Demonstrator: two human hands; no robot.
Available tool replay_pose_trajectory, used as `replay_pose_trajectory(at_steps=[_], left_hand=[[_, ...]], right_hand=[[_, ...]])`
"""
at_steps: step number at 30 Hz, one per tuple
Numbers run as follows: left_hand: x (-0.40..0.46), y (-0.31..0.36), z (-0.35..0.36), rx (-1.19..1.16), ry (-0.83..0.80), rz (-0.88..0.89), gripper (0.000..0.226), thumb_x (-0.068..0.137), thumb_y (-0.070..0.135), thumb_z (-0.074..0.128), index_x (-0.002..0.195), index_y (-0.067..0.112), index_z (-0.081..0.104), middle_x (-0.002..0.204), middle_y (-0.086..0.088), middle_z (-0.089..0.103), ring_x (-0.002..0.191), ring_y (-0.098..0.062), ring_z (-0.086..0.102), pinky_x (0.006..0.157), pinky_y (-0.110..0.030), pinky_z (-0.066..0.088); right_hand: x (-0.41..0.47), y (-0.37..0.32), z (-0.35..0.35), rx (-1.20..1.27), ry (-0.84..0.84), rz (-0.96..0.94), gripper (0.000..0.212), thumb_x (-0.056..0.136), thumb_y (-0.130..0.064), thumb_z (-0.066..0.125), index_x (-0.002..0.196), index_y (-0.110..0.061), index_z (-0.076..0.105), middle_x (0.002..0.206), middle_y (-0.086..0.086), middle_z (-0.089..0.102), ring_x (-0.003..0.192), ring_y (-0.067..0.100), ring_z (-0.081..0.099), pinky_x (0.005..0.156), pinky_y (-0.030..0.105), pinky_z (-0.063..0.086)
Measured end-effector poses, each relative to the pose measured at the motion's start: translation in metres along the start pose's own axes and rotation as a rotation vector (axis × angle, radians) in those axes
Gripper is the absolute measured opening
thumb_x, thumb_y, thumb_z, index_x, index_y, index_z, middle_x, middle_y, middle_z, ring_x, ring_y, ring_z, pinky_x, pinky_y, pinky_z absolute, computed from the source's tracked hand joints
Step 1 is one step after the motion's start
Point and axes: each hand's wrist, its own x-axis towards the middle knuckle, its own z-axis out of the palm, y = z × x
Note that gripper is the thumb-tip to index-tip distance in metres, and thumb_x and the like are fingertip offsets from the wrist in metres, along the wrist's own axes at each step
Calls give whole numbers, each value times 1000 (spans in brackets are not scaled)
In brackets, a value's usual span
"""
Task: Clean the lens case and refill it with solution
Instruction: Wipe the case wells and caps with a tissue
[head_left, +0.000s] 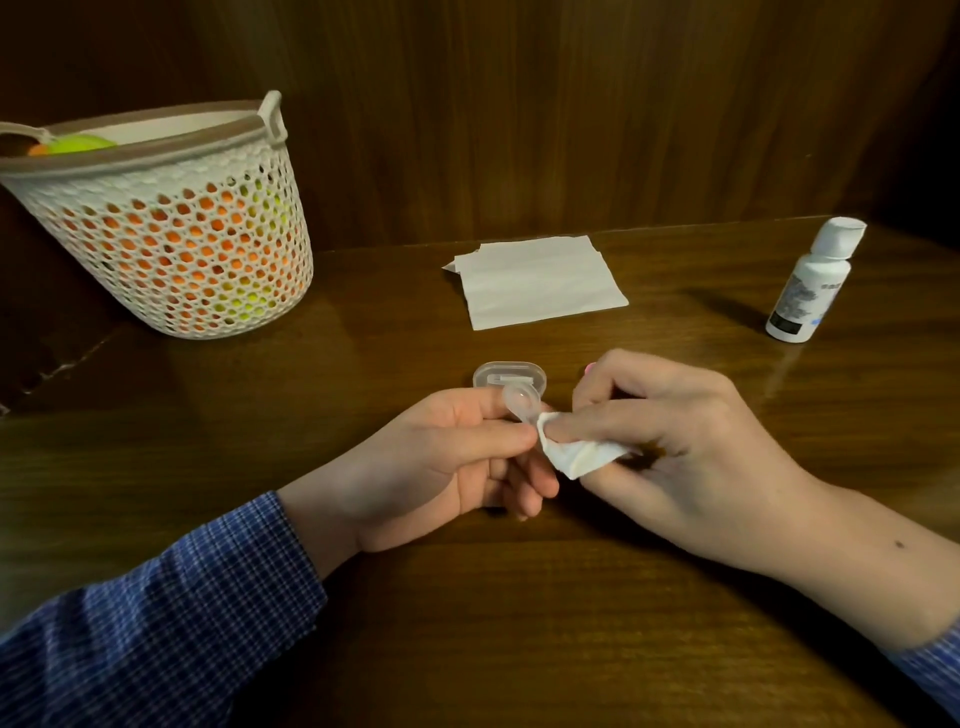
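Note:
My left hand (447, 457) pinches a small clear plastic lens case piece (521, 401) just above the table. My right hand (670, 441) holds a folded white tissue (571, 454) wrapped over a fingertip, and the tissue touches the clear piece. Just behind my hands, a clear rounded box part (509, 375) of the case lies flat on the table. A white solution bottle (813, 280) with its cap on stands upright at the far right.
A stack of white tissues (540, 280) lies flat behind the case. A white perforated basket (176, 228) holding orange and green items stands at the far left. The wooden table (519, 623) meets a dark wood wall at the back.

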Motion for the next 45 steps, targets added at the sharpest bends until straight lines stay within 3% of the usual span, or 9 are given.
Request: replay_pose_trajectory(at_steps=[5, 9, 15, 22, 29, 33, 36, 39, 45], left_hand=[[-1, -1, 0, 6, 45, -1, 22, 98, 16, 53, 112, 9, 69, 86, -13, 68, 74, -17, 63, 68, -27, 53], [-3, -4, 3, 171, 112, 54, 23, 98, 17, 54, 114, 7, 67, 85, -9, 71, 75, -18, 65, 68, -27, 53], [-8, -8, 8, 344, 190, 137, 23, 102, 13, 52, 122, 10, 64, 85, -6, 74, 76, -19, 69, 67, -27, 54], [-7, -9, 9, 471, 227, 183, 22, 104, 8, 50, 120, 12, 65, 84, -4, 73, 73, -17, 67, 67, -28, 54], [-7, -7, 9, 487, 194, 153, 20, 104, 15, 51, 114, 20, 67, 86, -4, 73, 75, -17, 67, 71, -30, 54], [-5, -4, 6, 257, 160, 76, 20, 98, 19, 52, 110, 8, 64, 85, -6, 69, 73, -17, 63, 68, -29, 52], [-3, -3, 4, 153, 137, 58, 21, 98, 19, 52, 110, 5, 62, 84, -8, 68, 73, -17, 63, 67, -27, 53], [-3, -2, 3, 81, 106, 53, 22, 99, 19, 50, 112, 8, 64, 83, -8, 67, 72, -16, 61, 66, -26, 52], [-3, 0, 4, 112, 97, 0, 19, 101, 17, 51, 108, 10, 67, 81, -8, 67, 70, -14, 62, 63, -23, 52]], right_hand=[[1, 1, 0, 49, -107, 86, 24, 93, -25, 69, 114, -26, 79, 92, -9, 63, 85, 13, 61, 70, 27, 51], [0, -2, 5, 162, -133, 208, 26, 93, -15, 69, 112, -30, 80, 92, -11, 65, 91, 14, 62, 93, 37, 50], [3, -7, 6, 288, -143, 361, 24, 89, -26, 64, 105, -33, 81, 94, -14, 69, 97, 8, 65, 100, 7, 39], [6, -1, 2, 405, -203, 443, 18, 95, -19, 69, 94, -33, 82, 86, -15, 72, 88, 7, 67, 107, 37, 37], [9, 10, -7, 911, -328, 684, 15, 91, -10, 70, 94, 4, 76, 81, 12, 67, 70, 15, 56, 59, 19, 49], [16, 13, -12, 1380, -148, 954, 22, 79, -4, 75, 98, 6, 74, 83, 14, 68, 59, 11, 58, 55, 21, 54], [11, 10, -12, 848, -56, 599, 12, 92, -15, 70, 87, -16, 80, 76, 1, 68, 67, 10, 59, 66, 20, 50], [6, 4, -6, 236, 4, 146, 16, 95, -18, 66, 102, -23, 80, 88, -8, 69, 83, 13, 65, 74, 17, 50], [1, 4, 4, 35, -132, 51, 24, 95, -17, 63, 113, -25, 78, 94, -8, 61, 88, 13, 60, 74, 27, 50]])
